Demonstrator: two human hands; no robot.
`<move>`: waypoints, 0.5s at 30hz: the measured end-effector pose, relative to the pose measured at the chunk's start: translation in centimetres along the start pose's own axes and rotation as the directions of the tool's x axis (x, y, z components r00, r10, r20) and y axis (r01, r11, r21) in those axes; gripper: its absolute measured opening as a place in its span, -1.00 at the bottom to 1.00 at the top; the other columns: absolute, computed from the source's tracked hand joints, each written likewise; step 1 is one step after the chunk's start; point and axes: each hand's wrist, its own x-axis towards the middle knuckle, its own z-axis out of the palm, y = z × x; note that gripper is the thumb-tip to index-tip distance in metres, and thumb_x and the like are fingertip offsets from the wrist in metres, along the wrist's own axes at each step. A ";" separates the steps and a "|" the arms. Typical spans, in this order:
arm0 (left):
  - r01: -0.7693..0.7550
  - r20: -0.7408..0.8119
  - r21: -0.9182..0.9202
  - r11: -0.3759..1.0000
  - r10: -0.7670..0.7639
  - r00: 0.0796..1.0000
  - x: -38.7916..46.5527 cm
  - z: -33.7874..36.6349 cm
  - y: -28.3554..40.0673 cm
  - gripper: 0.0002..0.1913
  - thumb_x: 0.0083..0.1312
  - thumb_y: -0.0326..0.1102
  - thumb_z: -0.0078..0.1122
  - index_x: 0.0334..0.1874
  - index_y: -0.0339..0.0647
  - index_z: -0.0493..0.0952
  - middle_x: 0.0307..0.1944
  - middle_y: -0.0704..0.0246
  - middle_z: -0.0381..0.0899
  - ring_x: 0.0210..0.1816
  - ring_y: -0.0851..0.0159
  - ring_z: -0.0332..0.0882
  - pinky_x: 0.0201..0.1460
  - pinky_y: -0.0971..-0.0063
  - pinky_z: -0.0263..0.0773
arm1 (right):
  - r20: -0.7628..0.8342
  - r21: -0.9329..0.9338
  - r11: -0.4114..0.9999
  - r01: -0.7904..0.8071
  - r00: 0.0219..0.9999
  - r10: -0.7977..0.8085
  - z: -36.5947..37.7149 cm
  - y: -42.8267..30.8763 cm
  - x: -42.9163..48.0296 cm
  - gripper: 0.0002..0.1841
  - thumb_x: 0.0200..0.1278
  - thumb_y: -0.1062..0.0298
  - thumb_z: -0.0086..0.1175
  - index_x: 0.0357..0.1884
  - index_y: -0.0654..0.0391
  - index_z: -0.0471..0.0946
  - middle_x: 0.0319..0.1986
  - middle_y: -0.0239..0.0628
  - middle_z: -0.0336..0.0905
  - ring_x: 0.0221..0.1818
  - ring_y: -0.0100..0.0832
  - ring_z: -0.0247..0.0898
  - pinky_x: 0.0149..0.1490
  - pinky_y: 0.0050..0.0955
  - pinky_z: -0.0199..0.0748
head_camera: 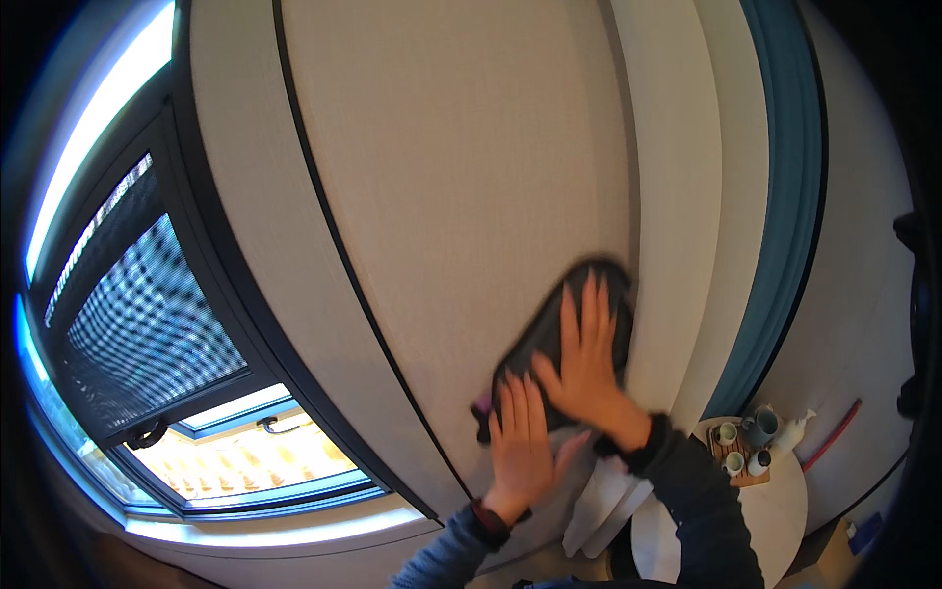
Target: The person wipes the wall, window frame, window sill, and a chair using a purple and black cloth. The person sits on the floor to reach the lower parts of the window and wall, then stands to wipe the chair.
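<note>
A dark, elongated, rounded pad or soft case (536, 330) leans at a slant against the beige fabric-textured wall panel (456, 147). My right hand (589, 361) presses flat on its upper part, fingers spread and pointing up. Lower down, my left hand (524, 449) lies on its lower left end with the thumb out to the side. A small purple patch (482, 403) shows at that end. The outline is slightly blurred, so its exact kind is unclear.
White curtain (677, 184) and teal curtain (791, 147) hang at the right. A round white table (780, 515) below carries a wooden tray (754, 477) with cups, and a white pump bottle (795, 431). To the left is a dark-framed window (221, 199).
</note>
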 end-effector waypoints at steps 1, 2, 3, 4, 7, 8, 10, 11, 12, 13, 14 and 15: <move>-0.100 -0.156 0.085 0.991 0.113 0.981 2.1 -1.5 0.1 0.07 0.32 0.30 0.02 0.48 -0.64 -0.07 0.52 -0.32 -0.20 0.56 -0.32 -0.29 0.50 -0.23 -0.37 | -0.049 -0.045 0.999 0.008 0.999 -0.011 -0.6 0.1 3.1 -0.11 0.30 0.00 0.13 0.54 0.21 0.03 0.51 0.27 -0.27 0.53 0.33 -0.35 0.40 0.42 -0.26; -0.132 -0.238 0.129 0.983 0.160 0.958 4.4 -3.3 0.2 0.07 0.32 0.30 0.02 0.49 -0.63 -0.09 0.53 -0.31 -0.23 0.57 -0.32 -0.33 0.51 -0.22 -0.41 | -0.100 -0.073 0.995 0.061 0.993 -0.068 -1.3 0.1 6.7 -0.13 0.29 0.01 0.13 0.54 0.16 0.04 0.53 0.17 -0.24 0.55 0.27 -0.34 0.41 0.39 -0.27; -0.089 -0.318 0.135 0.987 0.128 0.939 6.5 -5.2 0.3 0.11 0.26 0.32 0.13 0.51 -0.57 -0.04 0.53 -0.24 -0.14 0.56 -0.26 -0.20 0.51 -0.15 -0.29 | -0.133 -0.124 0.986 0.108 0.983 -0.124 -2.1 -0.3 10.0 -0.16 0.30 0.00 0.12 0.54 0.10 0.08 0.54 0.05 -0.17 0.55 0.21 -0.30 0.43 0.38 -0.28; -0.050 -0.371 0.194 0.980 0.121 0.921 8.2 -6.9 0.3 0.13 0.25 0.32 0.14 0.52 -0.55 -0.10 0.56 -0.20 -0.22 0.58 -0.26 -0.27 0.52 -0.16 -0.34 | -0.207 -0.145 0.975 0.171 0.958 -0.199 -2.5 -1.1 13.1 -0.18 0.30 -0.03 0.12 0.53 0.05 0.12 0.53 -0.03 -0.09 0.55 0.15 -0.25 0.44 0.35 -0.30; -0.020 -0.552 0.089 0.996 0.066 0.831 10.3 -9.4 0.1 0.15 0.27 0.26 0.18 0.53 -0.56 -0.20 0.55 -0.24 -0.26 0.58 -0.27 -0.37 0.53 -0.15 -0.40 | -0.277 -0.122 0.941 0.314 0.900 -0.336 -1.8 -4.7 17.6 -0.20 0.30 -0.04 0.11 0.54 -0.08 0.11 0.53 -0.15 -0.06 0.57 0.05 -0.26 0.49 0.29 -0.41; -0.009 -0.566 0.040 0.999 0.030 0.824 9.7 -9.1 0.1 0.15 0.27 0.23 0.21 0.52 -0.58 -0.23 0.53 -0.31 -0.27 0.57 -0.33 -0.40 0.52 -0.19 -0.42 | -0.202 -0.071 0.945 0.320 0.923 -0.328 -1.2 -5.8 17.4 -0.21 0.29 -0.05 0.11 0.53 -0.11 0.13 0.53 -0.19 -0.03 0.57 0.03 -0.25 0.49 0.28 -0.44; -0.058 -0.593 -0.057 0.997 0.013 0.805 7.2 -7.2 0.0 0.16 0.26 0.21 0.23 0.51 -0.62 -0.24 0.50 -0.39 -0.28 0.55 -0.40 -0.42 0.51 -0.23 -0.44 | -0.137 -0.024 0.915 0.402 0.906 -0.401 -0.2 -7.0 15.0 -0.24 0.27 -0.04 0.13 0.51 -0.15 0.20 0.53 -0.28 0.01 0.57 -0.04 -0.22 0.51 0.28 -0.48; -0.044 -0.593 -0.102 0.994 -0.025 0.805 5.7 -6.0 -0.2 0.17 0.26 0.20 0.24 0.50 -0.64 -0.25 0.48 -0.43 -0.29 0.54 -0.43 -0.43 0.50 -0.25 -0.44 | -0.090 -0.001 0.909 0.417 0.905 -0.415 0.0 -7.0 13.3 -0.26 0.24 -0.04 0.15 0.48 -0.17 0.27 0.51 -0.30 0.05 0.57 -0.07 -0.21 0.50 0.29 -0.48; -0.043 -0.564 -0.079 0.996 -0.009 0.826 4.0 -4.7 -0.2 0.17 0.26 0.19 0.25 0.48 -0.68 -0.23 0.46 -0.48 -0.29 0.52 -0.49 -0.42 0.49 -0.28 -0.42 | -0.050 -0.002 0.908 0.420 0.907 -0.419 0.2 -7.1 11.1 -0.28 0.24 -0.04 0.15 0.46 -0.17 0.30 0.51 -0.31 0.06 0.56 -0.07 -0.19 0.49 0.30 -0.48; -0.060 -0.540 -0.048 0.997 0.024 0.842 2.5 -3.6 -0.3 0.16 0.26 0.18 0.25 0.47 -0.72 -0.22 0.44 -0.54 -0.29 0.50 -0.54 -0.41 0.48 -0.31 -0.40 | 0.030 -0.002 0.916 0.401 0.916 -0.401 0.3 -6.9 9.0 -0.29 0.24 -0.04 0.16 0.45 -0.16 0.32 0.51 -0.32 0.08 0.56 -0.08 -0.17 0.49 0.32 -0.47; -0.030 -0.475 -0.027 0.999 0.013 0.880 1.1 -3.0 -0.6 0.16 0.26 0.17 0.26 0.45 -0.74 -0.21 0.43 -0.55 -0.28 0.49 -0.55 -0.40 0.48 -0.31 -0.38 | 0.036 -0.013 0.903 0.429 0.903 -0.429 0.1 -6.4 7.4 -0.30 0.24 -0.04 0.15 0.44 -0.16 0.33 0.51 -0.32 0.08 0.56 -0.08 -0.17 0.48 0.33 -0.47; -0.032 -0.417 0.011 0.999 0.034 0.908 0.3 -2.6 -0.9 0.15 0.26 0.16 0.27 0.44 -0.76 -0.19 0.42 -0.57 -0.27 0.48 -0.57 -0.39 0.48 -0.32 -0.36 | 0.070 -0.016 0.898 0.439 0.897 -0.437 0.0 -6.1 6.4 -0.31 0.25 -0.03 0.15 0.44 -0.16 0.34 0.51 -0.32 0.08 0.56 -0.08 -0.16 0.48 0.33 -0.47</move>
